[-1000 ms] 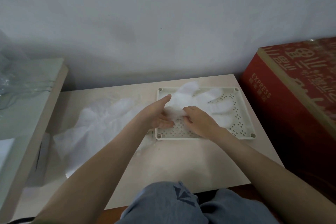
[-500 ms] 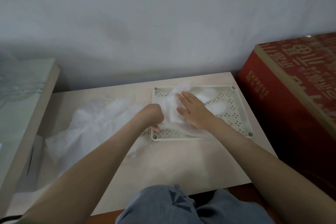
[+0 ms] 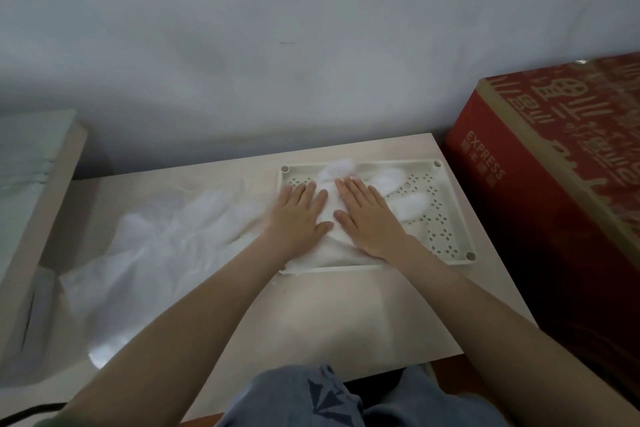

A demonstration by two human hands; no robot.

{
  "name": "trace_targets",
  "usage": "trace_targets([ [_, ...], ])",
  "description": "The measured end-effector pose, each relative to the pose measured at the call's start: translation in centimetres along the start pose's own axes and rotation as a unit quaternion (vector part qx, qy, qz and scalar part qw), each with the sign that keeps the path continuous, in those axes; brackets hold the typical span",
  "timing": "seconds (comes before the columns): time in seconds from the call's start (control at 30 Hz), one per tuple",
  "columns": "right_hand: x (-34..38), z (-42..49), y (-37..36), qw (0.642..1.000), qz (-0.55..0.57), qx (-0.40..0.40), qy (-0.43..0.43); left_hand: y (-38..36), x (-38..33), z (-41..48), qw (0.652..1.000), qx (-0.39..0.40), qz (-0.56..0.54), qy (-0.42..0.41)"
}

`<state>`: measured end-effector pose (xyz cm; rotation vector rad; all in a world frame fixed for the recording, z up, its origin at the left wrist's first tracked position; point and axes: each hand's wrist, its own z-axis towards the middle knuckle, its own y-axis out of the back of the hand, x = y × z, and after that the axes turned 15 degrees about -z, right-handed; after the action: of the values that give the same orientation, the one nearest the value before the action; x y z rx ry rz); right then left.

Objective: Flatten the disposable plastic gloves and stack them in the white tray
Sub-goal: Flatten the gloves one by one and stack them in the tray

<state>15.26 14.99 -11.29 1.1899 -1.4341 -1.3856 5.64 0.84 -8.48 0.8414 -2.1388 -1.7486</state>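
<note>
A plastic glove [image 3: 398, 198] is pressed flat in the white tray [image 3: 453, 215] by the left hand [image 3: 298, 215] and right hand [image 3: 367, 218], fingers straight.

A plain pale grey wall [image 3: 311, 28] fills the far side, faintly smudged, with a soft shadow along its foot. Against it stands a light, wood-toned counter [image 3: 329, 315]. To the right, touching the counter's edge, sits a big red carton [image 3: 554, 211] printed "EXPRESS". On the left stands a higher cabinet [image 3: 52, 218] with a greenish top. The light is dim and even.
</note>
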Motion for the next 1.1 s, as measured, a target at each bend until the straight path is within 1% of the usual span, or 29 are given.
trace_targets([
  [0.1, -1.5, -0.8, 0.1, 0.999, -0.029, 0.013, -0.011, -0.4, 0.3, 0.0, 1.000, -0.004, 0.004, 0.002],
  [0.27, -4.4, -2.7, 1.3, 0.998, -0.029, 0.050, -0.039, 0.0, 0.0, -0.1, 1.000, 0.001, -0.015, 0.008],
  [0.37, -5.3, -3.4, 2.7, 0.998, 0.017, 0.030, -0.050, 0.6, -0.3, -0.3, 0.999, -0.042, -0.032, -0.006],
  [0.43, -5.4, -3.3, 3.8, 0.995, 0.057, 0.009, -0.075, 1.2, -0.2, -0.8, 0.996, -0.077, -0.051, -0.014],
  [0.5, -5.2, -3.1, 5.1, 0.991, 0.083, -0.010, -0.101, 2.1, 0.3, -1.7, 0.989, -0.114, -0.088, -0.018],
  [0.57, -4.5, -2.9, 6.5, 0.991, 0.082, -0.035, -0.102, 2.9, 1.5, -3.2, 0.979, -0.147, -0.142, -0.006],
  [0.63, -3.4, -2.7, 7.7, 0.992, 0.075, -0.059, -0.087, 3.4, 3.5, -5.2, 0.965, -0.177, -0.190, 0.035],
  [0.73, -1.1, -2.3, 9.2, 0.992, 0.080, -0.077, -0.052, 3.2, 7.0, -8.5, 0.952, -0.185, -0.203, 0.132],
  [0.8, 1.0, -2.1, 10.0, 0.994, 0.088, -0.064, -0.014, 2.9, 9.1, -10.9, 0.947, -0.156, -0.194, 0.203],
  [0.87, 3.1, -1.9, 10.7, 0.995, 0.090, -0.034, 0.025, 2.4, 10.7, -12.9, 0.946, -0.102, -0.182, 0.249],
  [0.93, 4.9, -1.7, 11.1, 0.994, 0.090, -0.008, 0.054, 1.5, 11.7, -14.2, 0.949, -0.056, -0.166, 0.261],
  [1.0, 6.6, -1.7, 11.6, 0.993, 0.092, 0.009, 0.078, 0.6, 12.4, -15.2, 0.951, -0.042, -0.165, 0.257],
  [1.1, 8.1, -1.9, 11.8, 0.990, 0.091, 0.025, 0.102, -0.3, 12.6, -16.0, 0.935, -0.093, -0.236, 0.247],
])
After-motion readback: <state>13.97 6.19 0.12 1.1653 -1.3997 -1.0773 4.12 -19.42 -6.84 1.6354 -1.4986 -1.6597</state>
